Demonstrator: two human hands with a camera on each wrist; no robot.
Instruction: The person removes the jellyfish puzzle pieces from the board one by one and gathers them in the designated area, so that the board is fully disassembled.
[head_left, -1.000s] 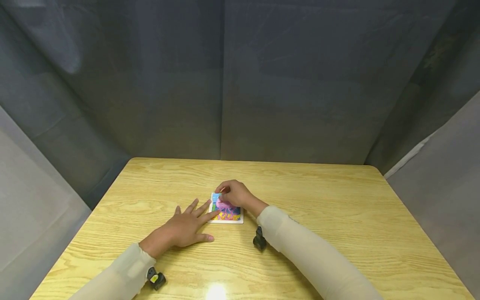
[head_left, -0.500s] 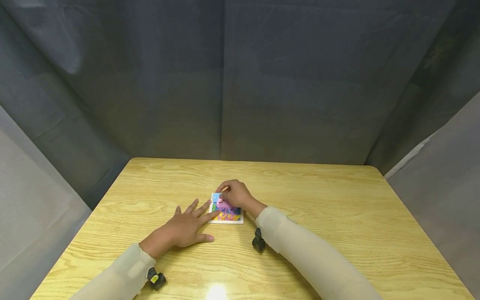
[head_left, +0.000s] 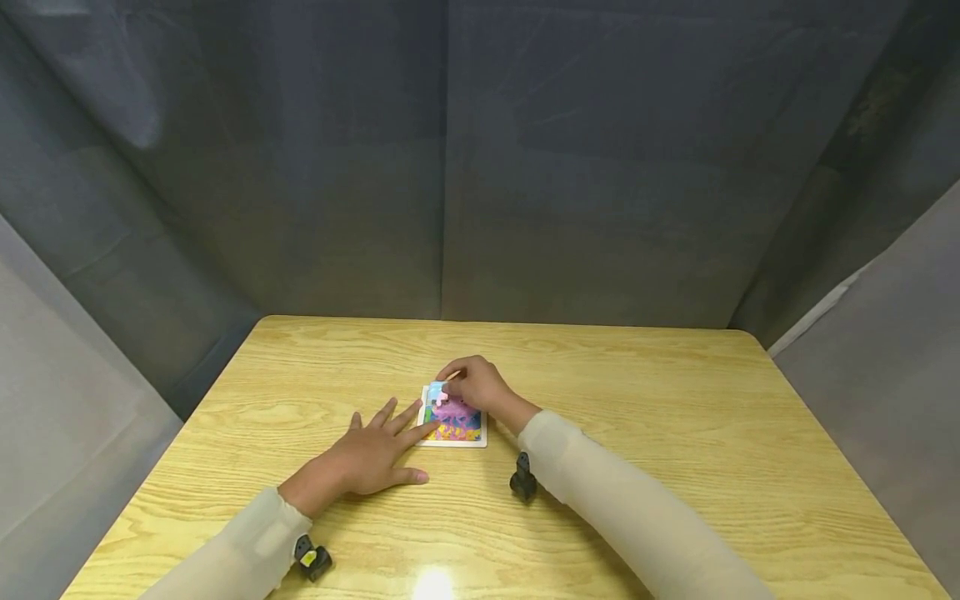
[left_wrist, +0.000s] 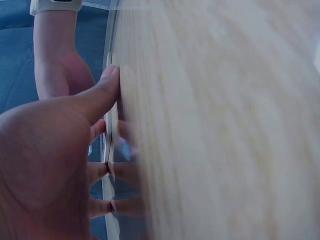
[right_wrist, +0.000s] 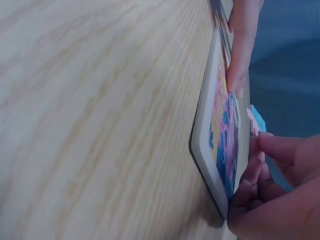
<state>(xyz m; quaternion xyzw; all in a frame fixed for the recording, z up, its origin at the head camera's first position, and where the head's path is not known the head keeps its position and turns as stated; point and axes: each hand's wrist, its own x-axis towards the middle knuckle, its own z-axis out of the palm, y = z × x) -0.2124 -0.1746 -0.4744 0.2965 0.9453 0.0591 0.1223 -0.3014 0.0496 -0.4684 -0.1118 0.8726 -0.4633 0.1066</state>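
A small jigsaw puzzle (head_left: pixel 460 432) with a pink figure, yellow flowers and blue lies in its white-rimmed tray (right_wrist: pixel 202 142) on the table. My left hand (head_left: pixel 375 457) rests palm down at its left, fingers spread, with one fingertip pressing the picture. Over the puzzle's upper part, my right hand (head_left: pixel 482 388) pinches a light-blue and pink puzzle piece (head_left: pixel 438 394) between thumb and fingers. In the right wrist view that piece (right_wrist: pixel 257 120) is tilted and apart from the board. The right hand hides the picture's upper right corner.
The wood-grain table (head_left: pixel 637 400) reaches out on all sides of the puzzle. Dark curtains (head_left: pixel 570 167) hang behind it, and paler cloth (head_left: pixel 885 400) stands at the sides. A small black camera is strapped to each wrist.
My right hand has shifted slightly up and right, lifting the blue and pink piece from the puzzle's upper left. The left hand has stayed in place.
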